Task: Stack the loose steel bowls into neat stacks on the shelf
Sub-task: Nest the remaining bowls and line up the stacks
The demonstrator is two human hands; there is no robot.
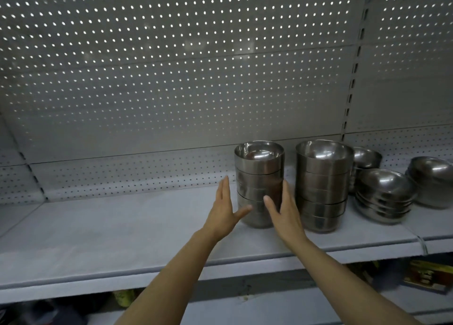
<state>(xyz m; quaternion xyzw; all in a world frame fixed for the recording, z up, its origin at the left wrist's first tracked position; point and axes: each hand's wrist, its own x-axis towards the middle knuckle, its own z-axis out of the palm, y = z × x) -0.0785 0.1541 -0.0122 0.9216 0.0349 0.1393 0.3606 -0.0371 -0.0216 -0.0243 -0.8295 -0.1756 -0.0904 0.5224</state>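
On the grey shelf (122,239), right of centre, I had a tall stack of steel bowls (259,175) standing upright, and both hands were up at it. My left hand (224,209) sat just to the stack's left, fingers straight and together, thumb splayed out toward the lower bowls; whether the thumb tip actually touched the steel I could not tell. My right hand (284,209) was on the stack's right side, fingers extended flat along the bowls, thumb spread across the front, nothing curled around anything. So both palms faced inward with the stack between them. Just beside it to the right stood a second tall stack (322,185), close but with a narrow gap showing between the two. Further right, a shorter tilted stack (384,199) leaned over with its open side facing up and left, another bowl stack (366,156) sat behind it against the back, and one more bowl (432,177) lay tipped at the far right edge. Behind it all ran the perforated back panel (171,67), light coming through its holes.
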